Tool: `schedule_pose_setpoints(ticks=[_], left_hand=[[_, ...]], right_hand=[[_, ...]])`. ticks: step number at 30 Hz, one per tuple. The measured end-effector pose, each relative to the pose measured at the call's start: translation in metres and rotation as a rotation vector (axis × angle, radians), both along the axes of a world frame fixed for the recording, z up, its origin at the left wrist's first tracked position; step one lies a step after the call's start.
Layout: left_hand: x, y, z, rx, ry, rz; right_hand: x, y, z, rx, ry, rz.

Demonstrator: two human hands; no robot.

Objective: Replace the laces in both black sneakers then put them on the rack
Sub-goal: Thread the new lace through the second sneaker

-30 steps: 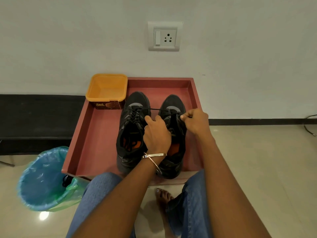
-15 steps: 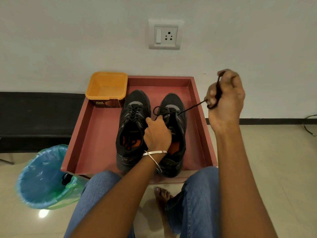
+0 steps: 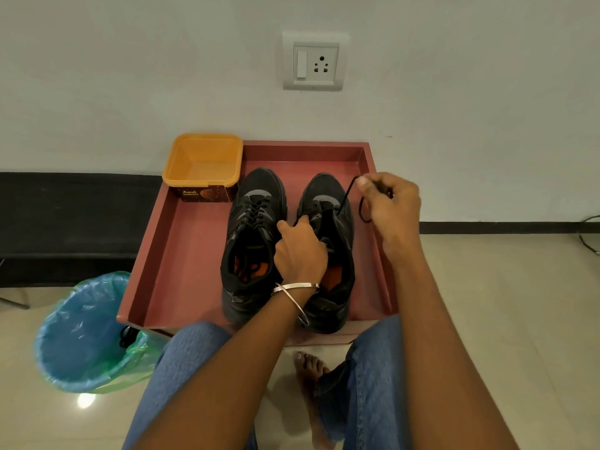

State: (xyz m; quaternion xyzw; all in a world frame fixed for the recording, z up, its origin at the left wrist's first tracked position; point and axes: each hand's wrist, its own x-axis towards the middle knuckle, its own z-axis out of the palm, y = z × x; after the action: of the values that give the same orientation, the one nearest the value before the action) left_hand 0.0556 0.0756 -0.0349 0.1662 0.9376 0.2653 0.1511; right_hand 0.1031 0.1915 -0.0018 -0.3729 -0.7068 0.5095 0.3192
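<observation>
Right hand (image 3: 388,203) pinches lace (image 3: 345,196), thin, limp: hold near tip. Left hand (image 3: 300,251) grips right sneaker (image 3: 328,203) tongue, steadying soft upper.

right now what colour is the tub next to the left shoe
Orange inside and on the rim, with a dark brown printed band low on its side: the tub, seen in the head view.
</observation>
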Motion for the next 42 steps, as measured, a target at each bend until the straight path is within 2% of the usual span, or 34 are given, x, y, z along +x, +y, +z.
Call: schedule_pose_setpoints(ticks=[3, 7, 9, 12, 15, 17, 18, 21, 23, 24, 27, 29, 32, 34, 38, 42], left_hand=[[0.001, 0.000, -0.001, 0.001, 0.011, 0.008], [0.001, 0.001, 0.000, -0.012, 0.025, 0.023], [0.002, 0.002, -0.001, -0.023, 0.030, 0.026], [0.001, 0.004, -0.003, -0.043, 0.058, 0.037], [0.001, 0.005, -0.006, -0.060, 0.085, 0.048], [0.001, 0.005, -0.006, -0.067, 0.091, 0.052], [0.001, 0.005, -0.006, -0.069, 0.089, 0.053], [0.001, 0.004, -0.004, -0.062, 0.079, 0.051], [0.000, 0.003, -0.003, -0.043, 0.070, 0.048], [0.000, 0.002, -0.003, -0.033, 0.067, 0.046], [-0.002, 0.001, -0.002, 0.007, 0.066, 0.029], [-0.005, 0.001, 0.000, 0.054, 0.076, 0.014], [-0.011, 0.003, 0.000, 0.129, 0.063, 0.006], [-0.015, 0.004, -0.003, 0.170, 0.044, 0.009], [-0.017, 0.003, -0.004, 0.228, 0.035, 0.011], [-0.020, 0.002, -0.004, 0.232, 0.018, -0.002]], right_hand=[[0.005, 0.000, 0.013, -0.123, 0.272, -0.003], [0.008, -0.005, 0.017, -0.396, 0.483, 0.024], [0.007, -0.004, 0.015, -0.465, 0.531, -0.005], [0.009, -0.005, 0.015, -0.448, 0.556, -0.028], [0.011, -0.007, 0.017, -0.324, 0.518, -0.037], [0.013, -0.004, 0.013, -0.215, 0.414, -0.016], [0.014, -0.001, 0.009, -0.131, 0.283, -0.005], [0.020, 0.006, -0.003, 0.184, -0.382, 0.073], [0.021, 0.004, -0.005, 0.179, -0.735, 0.107], [0.020, 0.000, -0.003, 0.166, -0.816, 0.106], [0.012, -0.004, 0.008, 0.235, -0.864, 0.084], [0.011, -0.002, 0.012, 0.296, -0.849, 0.120], [0.011, 0.002, 0.012, 0.341, -0.789, 0.308], [0.009, 0.003, 0.008, 0.331, -0.686, 0.380], [0.001, -0.002, 0.018, -0.050, -0.239, 0.087], [0.003, -0.006, 0.011, 0.165, -0.221, 0.111]])
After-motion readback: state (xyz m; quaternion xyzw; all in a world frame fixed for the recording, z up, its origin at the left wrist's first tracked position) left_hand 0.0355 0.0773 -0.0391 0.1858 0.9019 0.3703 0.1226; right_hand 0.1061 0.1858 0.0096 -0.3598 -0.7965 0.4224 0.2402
